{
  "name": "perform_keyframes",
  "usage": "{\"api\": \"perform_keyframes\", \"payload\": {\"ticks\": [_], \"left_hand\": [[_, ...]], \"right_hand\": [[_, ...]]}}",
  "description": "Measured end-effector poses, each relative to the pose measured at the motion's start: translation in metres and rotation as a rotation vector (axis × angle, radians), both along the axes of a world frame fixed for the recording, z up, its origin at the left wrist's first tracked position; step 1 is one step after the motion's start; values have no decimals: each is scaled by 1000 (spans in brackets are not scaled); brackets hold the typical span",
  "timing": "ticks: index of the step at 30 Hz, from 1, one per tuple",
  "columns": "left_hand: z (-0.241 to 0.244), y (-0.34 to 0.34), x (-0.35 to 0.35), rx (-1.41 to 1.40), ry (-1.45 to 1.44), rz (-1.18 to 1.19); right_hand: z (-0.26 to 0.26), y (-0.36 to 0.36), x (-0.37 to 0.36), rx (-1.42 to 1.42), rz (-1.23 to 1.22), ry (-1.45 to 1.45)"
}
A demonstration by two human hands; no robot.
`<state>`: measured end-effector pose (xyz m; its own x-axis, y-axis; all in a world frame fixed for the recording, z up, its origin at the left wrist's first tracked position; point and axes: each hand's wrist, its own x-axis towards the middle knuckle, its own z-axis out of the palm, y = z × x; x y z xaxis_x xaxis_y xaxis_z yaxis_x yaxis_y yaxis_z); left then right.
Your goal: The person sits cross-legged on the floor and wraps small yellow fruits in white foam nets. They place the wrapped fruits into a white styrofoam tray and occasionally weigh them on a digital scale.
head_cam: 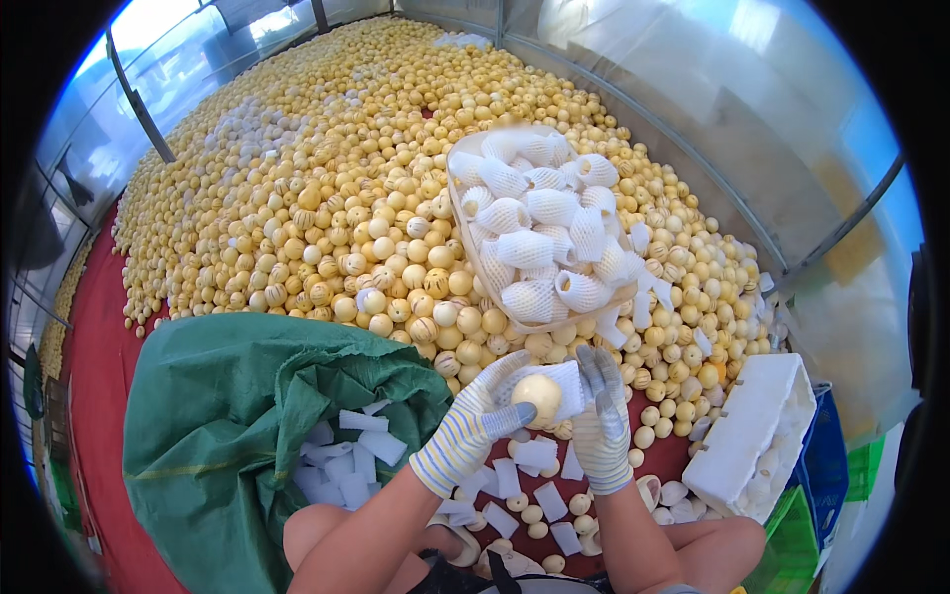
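My left hand (475, 419), in a striped glove with grey fingertips, grips a pale yellow pepino melon (536, 399), its thumb across the fruit's front. Behind and to the right of the melon is a white foam net sleeve (570, 386); whether any of the fruit is inside it cannot be seen. My right hand (603, 423), gloved alike, holds the sleeve's right side with its fingers pointing up; its thumb is hidden. Just beyond both hands, a basket (482, 278) is heaped with melons in foam sleeves (525, 249), lying on the pile of bare melons (349, 230).
At left, a green woven sack (208, 401) lies open with flat foam sleeves (355, 468) in its mouth. More sleeves and melons are scattered on red sheeting (531, 494) between my legs. A white foam box (742, 427) and blue and green crates (820, 453) stand at right.
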<state>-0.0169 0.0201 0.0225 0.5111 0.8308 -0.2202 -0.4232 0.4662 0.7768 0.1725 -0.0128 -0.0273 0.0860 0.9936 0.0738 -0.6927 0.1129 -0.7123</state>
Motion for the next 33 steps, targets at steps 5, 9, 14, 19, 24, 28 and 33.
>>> {"api": "perform_keyframes", "payload": {"ticks": [5, 9, 14, 19, 24, 28, 33], "left_hand": [[2, -3, 6, 90, -35, -77], [10, 0, 5, 53, -12, -134], [0, 4, 10, 396, 622, -79], [-57, 11, -3, 256, 635, 154], [-32, 13, -3, 18, 475, 122], [-5, 16, -19, 118, 474, 246], [5, 30, -29, 153, 523, 294]], "right_hand": [[-3, -1, 0, -57, 258, -675], [21, 3, -2, -98, 293, 183], [26, -13, 10, -204, -119, -694], [41, 1, -19, 216, -42, -1110], [6, 29, -16, 299, 69, -1380], [11, 103, 4, -39, 27, -757], [50, 245, 78, -279, -248, -696]]}}
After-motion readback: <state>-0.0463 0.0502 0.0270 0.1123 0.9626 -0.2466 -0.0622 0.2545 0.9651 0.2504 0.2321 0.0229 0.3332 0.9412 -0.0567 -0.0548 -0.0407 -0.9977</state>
